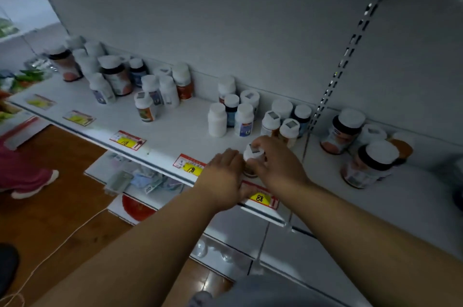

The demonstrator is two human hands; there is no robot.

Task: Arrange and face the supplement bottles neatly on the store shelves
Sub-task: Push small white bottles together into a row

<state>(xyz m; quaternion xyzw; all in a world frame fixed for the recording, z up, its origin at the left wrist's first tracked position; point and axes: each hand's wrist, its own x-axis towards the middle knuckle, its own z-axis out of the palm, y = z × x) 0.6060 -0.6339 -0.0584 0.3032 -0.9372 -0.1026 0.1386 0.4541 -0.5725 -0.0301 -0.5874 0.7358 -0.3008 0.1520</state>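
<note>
A small supplement bottle with a white cap (253, 152) stands near the front edge of the white shelf (160, 131). My right hand (275, 161) curls round its right side and cap. My left hand (224, 176) is against its left side, fingers curved on it; the label is hidden. Just behind stand several white-capped bottles (288, 127), and another cluster of bottles (231, 115) sits to their left. Further bottles (120, 76) crowd the shelf's far left. Large dark jars with white lids (370, 164) stand on the right section.
Yellow price tags marked 198 (191, 169) and 88 (260, 197) hang on the shelf's front rail. A lower shelf (140, 179) holds packets. A person's pink trouser leg and shoe (30, 176) stand on the wooden floor at left. A slotted upright (343, 56) divides the back panel.
</note>
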